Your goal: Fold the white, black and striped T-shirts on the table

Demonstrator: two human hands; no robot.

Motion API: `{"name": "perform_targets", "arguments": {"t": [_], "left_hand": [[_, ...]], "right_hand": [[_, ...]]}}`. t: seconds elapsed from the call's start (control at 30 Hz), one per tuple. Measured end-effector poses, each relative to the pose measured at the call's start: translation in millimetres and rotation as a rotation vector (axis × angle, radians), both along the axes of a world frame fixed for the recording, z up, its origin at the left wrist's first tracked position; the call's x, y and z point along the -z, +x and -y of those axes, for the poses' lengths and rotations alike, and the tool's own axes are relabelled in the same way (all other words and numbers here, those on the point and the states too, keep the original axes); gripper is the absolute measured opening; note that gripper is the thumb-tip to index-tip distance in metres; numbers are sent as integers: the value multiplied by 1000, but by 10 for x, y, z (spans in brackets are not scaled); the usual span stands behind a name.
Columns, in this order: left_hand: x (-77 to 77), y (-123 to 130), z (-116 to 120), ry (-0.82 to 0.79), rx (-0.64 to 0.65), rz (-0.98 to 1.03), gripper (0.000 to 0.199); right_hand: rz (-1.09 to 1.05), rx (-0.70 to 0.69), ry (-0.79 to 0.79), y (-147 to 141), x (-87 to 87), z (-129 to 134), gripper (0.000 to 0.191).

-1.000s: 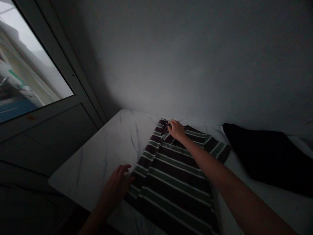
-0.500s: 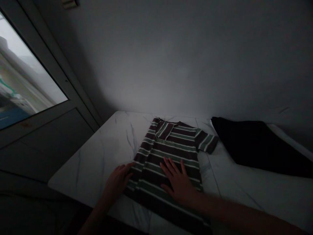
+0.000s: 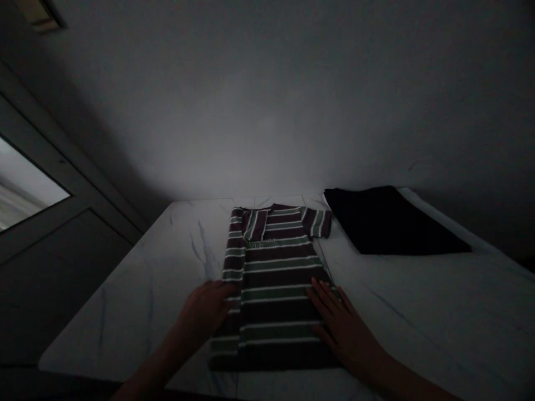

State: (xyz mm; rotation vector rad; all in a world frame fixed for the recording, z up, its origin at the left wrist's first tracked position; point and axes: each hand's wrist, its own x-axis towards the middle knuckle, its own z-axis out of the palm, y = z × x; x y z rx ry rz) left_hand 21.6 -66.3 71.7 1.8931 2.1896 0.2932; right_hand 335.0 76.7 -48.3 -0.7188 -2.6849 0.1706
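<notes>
A short-sleeved T-shirt (image 3: 276,278) with dark, green and white stripes lies flat on the white marbled table. Its left side is folded inward, and that sleeve (image 3: 254,224) rests across the upper front. The other sleeve (image 3: 317,223) sticks out to the right. My left hand (image 3: 209,305) touches the folded left edge, fingers stretched onto the cloth and a little blurred. Along the right edge, lower down, my right hand (image 3: 340,326) lies open with fingers spread on the fabric. Neither hand grips the shirt.
A folded black cloth (image 3: 393,223) lies at the back right of the table (image 3: 137,295), over something pale. A grey wall (image 3: 267,111) rises behind the table. To the left stands a door (image 3: 54,234) with a glass pane. The room is dim.
My right hand has moved from the shirt's middle to its right edge. My left hand stays at the folded edge. The view has turned to the right, and the shirt looks straighter.
</notes>
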Motion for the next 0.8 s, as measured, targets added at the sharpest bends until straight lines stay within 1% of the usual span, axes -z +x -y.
{"name": "perform_targets", "arguments": {"t": [0.03, 0.1, 0.13, 0.2, 0.23, 0.27, 0.3, 0.33, 0.37, 0.43, 0.53, 0.6, 0.67, 0.73, 0.8], "left_hand": [[-104, 62, -263, 16, 65, -35, 23], [-236, 292, -919, 21, 207, -85, 23], [-257, 456, -1287, 7, 271, -93, 23], [-222, 843, -2020, 21, 310, -75, 26], [-178, 1045, -2356, 13, 280, -59, 29], [-126, 1239, -2653, -7, 202, -40, 35], [-71, 1418, -2906, -15, 129, -25, 42], [-18, 1577, -3111, -26, 57, -16, 49], [33, 1712, -3269, -32, -4, -12, 54], [124, 1913, -3468, -35, -88, -24, 55], [233, 2071, -3596, -26, -196, -55, 45], [282, 2100, -3655, -19, -256, -69, 41], [309, 2077, -3718, -23, -300, -64, 40], [314, 2008, -3776, -22, -313, -37, 38], [293, 1898, -3816, -5, -296, 11, 33]], "right_hand": [[-22, 53, 6, 53, 32, 65, 72], [-76, 154, 20, 105, 91, 171, 69], [-112, 205, 30, 109, 113, 211, 68], [-184, 317, 41, 93, 132, 275, 67], [-216, 375, 39, 84, 129, 301, 67], [-240, 427, 25, 79, 120, 326, 66], [-258, 471, 3, 81, 108, 349, 65], [-271, 504, -23, 89, 94, 371, 62], [-279, 522, -49, 104, 80, 392, 59], [-282, 519, -87, 142, 51, 430, 49], [-256, 527, -100, 184, -13, 475, 29], [-245, 566, -94, 188, -75, 497, 20], [-265, 576, -77, 182, -140, 513, 16], [-319, 543, -47, 177, -198, 523, 14], [-391, 523, -31, 174, -252, 529, 10]]}}
